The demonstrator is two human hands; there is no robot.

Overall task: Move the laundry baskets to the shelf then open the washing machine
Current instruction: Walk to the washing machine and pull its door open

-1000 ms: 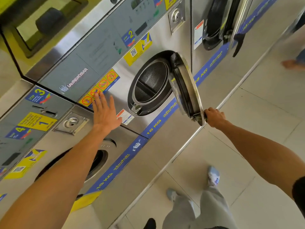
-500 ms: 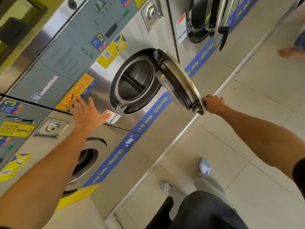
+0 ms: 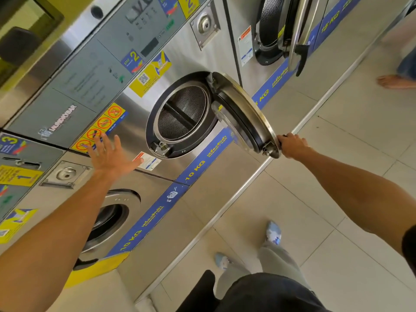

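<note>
A steel 10 KG washing machine point(image 3: 191, 57) stands in the middle of the view with its round door point(image 3: 245, 115) swung wide and the empty perforated drum point(image 3: 182, 113) showing. My right hand point(image 3: 291, 145) grips the handle at the door's free edge. My left hand point(image 3: 110, 155), fingers spread and straight, is held flat at the machine's steel front left of the opening, by the warning stickers. No laundry baskets or shelf are in view.
A shut washer point(image 3: 105, 221) stands to the left and a bigger machine point(image 3: 281, 30) with its door ajar to the right. Pale floor tiles point(image 3: 337, 188) spread out in front. My feet point(image 3: 273, 233) stand near the base. Another person's bare foot point(image 3: 394, 81) is at the right edge.
The door has swung a little wider with my right hand on its handle. My left hand slid slightly down the front panel. The view shifted as my head moved.
</note>
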